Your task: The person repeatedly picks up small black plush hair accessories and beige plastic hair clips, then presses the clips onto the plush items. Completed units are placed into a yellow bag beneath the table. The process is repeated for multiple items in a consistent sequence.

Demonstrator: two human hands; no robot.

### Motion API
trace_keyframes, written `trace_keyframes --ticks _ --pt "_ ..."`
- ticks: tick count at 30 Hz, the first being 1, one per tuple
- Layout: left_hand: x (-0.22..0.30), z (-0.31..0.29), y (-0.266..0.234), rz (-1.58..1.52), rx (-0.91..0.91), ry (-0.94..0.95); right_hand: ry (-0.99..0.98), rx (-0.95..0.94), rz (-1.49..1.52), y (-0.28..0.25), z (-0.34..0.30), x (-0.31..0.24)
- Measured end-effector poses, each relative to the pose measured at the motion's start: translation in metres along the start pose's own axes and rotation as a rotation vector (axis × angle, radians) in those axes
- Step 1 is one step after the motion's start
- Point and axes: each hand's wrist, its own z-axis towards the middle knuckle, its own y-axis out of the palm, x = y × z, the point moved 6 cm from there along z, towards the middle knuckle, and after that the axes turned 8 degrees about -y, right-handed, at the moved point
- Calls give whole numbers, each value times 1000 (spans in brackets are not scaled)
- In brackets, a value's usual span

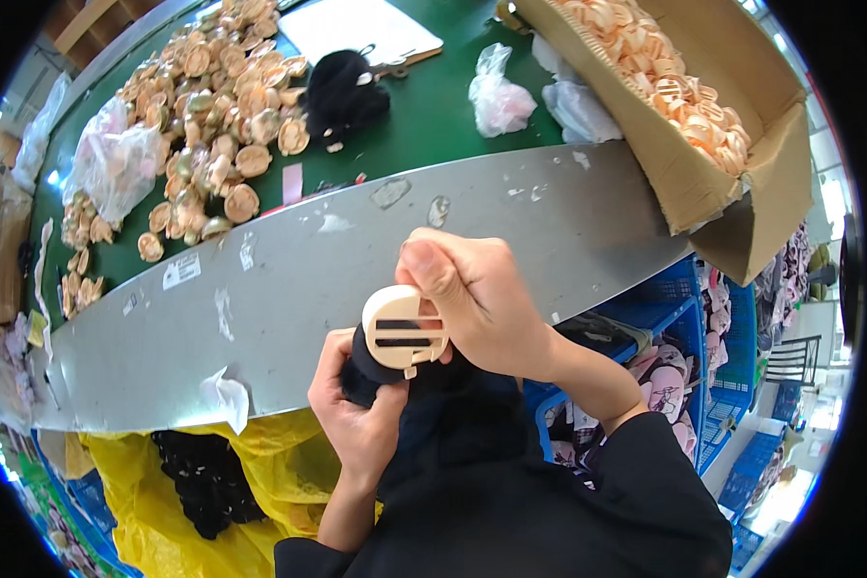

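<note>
A cream round plastic piece with slots (392,323) sits against a bundle of black cloth (358,374), just past the near edge of the metal counter. My left hand (356,409) is closed around the black cloth from below, its thumb near the small tab at the bottom of the plastic piece. On the other side, my right hand (477,303) is closed with its thumb bent on top and fingers curled at the plastic piece's right edge. Dark material shows through the slots. The right fingertips are partly hidden behind the plastic piece.
A grey metal counter edge (299,289) borders a green surface. Many cream and gold shell-like parts (241,202) lie at the left. A cardboard box (684,183) of cream slotted pieces stands at the right. Black cloth (345,96), plastic bags (501,91) and blue crates (674,289) are around.
</note>
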Motion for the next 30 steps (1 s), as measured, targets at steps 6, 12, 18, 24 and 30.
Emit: trace_keyframes --ticks 6,12,18,24,30 --pt "-2 -7 -11 -41 6 -3 69 5 65 11 -13 -3" --pt "-3 -9 -8 49 2 108 -417 206 -639 15 -14 -1" --pt "0 -14 -10 385 4 276 -369 122 -304 28 -17 14" --pt "1 -30 -27 373 110 285 -708 -195 -477 60 -17 -7" --pt "-3 -47 -56 313 226 422 -467 -129 -133 88 -20 14"
